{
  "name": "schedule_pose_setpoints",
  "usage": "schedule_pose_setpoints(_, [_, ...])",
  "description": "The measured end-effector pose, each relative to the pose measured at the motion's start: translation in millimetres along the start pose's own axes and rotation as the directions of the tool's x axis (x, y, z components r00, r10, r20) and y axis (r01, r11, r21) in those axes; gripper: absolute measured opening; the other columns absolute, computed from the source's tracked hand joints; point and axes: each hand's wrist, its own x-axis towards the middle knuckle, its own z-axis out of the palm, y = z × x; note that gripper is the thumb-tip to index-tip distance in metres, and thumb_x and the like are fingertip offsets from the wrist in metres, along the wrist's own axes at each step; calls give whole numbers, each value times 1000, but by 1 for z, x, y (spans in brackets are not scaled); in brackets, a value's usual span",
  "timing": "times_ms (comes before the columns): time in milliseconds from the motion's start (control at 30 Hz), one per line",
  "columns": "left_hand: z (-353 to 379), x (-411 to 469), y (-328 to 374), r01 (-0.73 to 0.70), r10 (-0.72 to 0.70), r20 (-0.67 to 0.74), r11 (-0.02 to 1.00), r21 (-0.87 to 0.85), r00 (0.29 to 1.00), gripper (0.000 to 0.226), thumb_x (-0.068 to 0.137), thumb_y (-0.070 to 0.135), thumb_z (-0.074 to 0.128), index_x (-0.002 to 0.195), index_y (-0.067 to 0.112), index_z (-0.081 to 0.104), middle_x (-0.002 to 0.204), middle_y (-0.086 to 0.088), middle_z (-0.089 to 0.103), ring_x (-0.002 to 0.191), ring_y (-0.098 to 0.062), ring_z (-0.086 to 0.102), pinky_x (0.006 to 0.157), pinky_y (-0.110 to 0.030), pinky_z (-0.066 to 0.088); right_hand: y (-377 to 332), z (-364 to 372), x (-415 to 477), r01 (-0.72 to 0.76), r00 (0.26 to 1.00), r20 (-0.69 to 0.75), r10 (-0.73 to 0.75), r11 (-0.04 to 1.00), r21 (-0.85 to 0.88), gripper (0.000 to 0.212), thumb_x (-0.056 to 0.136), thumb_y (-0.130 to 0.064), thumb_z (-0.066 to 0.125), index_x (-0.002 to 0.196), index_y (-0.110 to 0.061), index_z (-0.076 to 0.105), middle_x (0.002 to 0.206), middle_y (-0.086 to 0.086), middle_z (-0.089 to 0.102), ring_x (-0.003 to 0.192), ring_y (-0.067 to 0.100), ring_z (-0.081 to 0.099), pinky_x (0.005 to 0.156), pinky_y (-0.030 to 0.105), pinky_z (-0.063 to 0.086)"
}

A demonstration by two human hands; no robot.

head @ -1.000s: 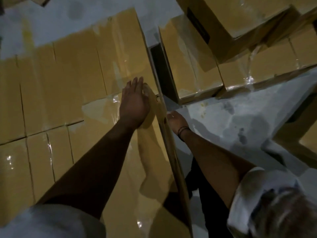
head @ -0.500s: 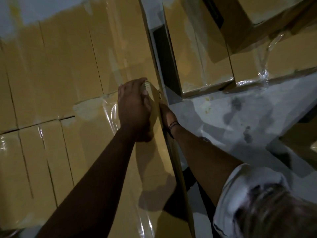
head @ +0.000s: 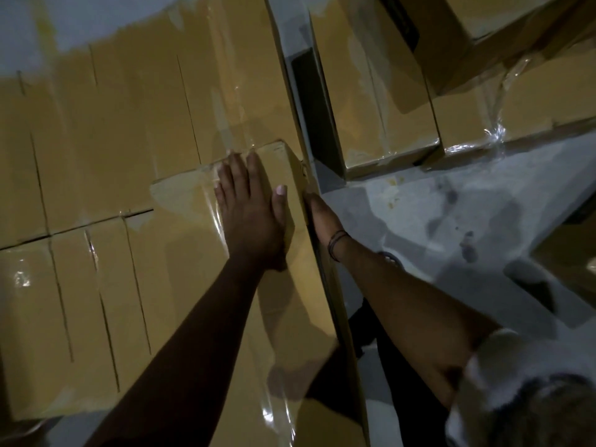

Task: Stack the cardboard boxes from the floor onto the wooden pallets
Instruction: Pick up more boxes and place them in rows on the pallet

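I look down on a layer of tan cardboard boxes (head: 129,124) packed side by side and wrapped in shiny film. My left hand (head: 250,208) lies flat, fingers spread, on top of the nearest cardboard box (head: 187,221), close to its far right corner. My right hand (head: 319,214) presses against that box's right side face, just below the top edge, with its fingertips hidden behind the edge. A dark cord circles the right wrist. No pallet is visible.
More film-wrapped boxes (head: 371,91) stand on the grey concrete floor (head: 435,204) to the right, across a narrow gap. Another box (head: 483,33) lies tilted on top of them. A further box (head: 574,250) sits at the right edge.
My left hand has uncurled from the box's corner and now lies flat on the top. The right hand has stayed pressed against the side face.
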Motion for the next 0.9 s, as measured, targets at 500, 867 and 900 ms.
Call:
schedule_pose_setpoints(500, [21,-169,-60,-2,5,102,1000,-30,995,78,108,59,18,163,11,-9,171,-9,-17,157,-25,-20,128,-49,-4,74,25,-158,125,803,-391,-450,768,-628,70,104,-60,31,159,-17,28,164,7,30,151,25,26,122,41,26])
schedule_pose_setpoints(867, [2,-264,-155,6,-11,59,997,72,998,69,106,54,28,165,27,5,171,-13,-13,156,-42,-13,124,-63,6,174,126,-216,284,787,376,-489,-255,-924,75,102,-53,32,159,-5,23,168,18,7,156,36,-1,122,60,13])
schedule_pose_setpoints(900, [1,-269,-159,39,-41,48,998,56,998,68,106,54,28,165,28,5,171,-12,-14,156,-43,-13,124,-63,5,177,132,-214,267,794,360,-490,-251,-931,76,102,-53,31,159,-4,22,168,18,7,156,36,-1,123,59,12])
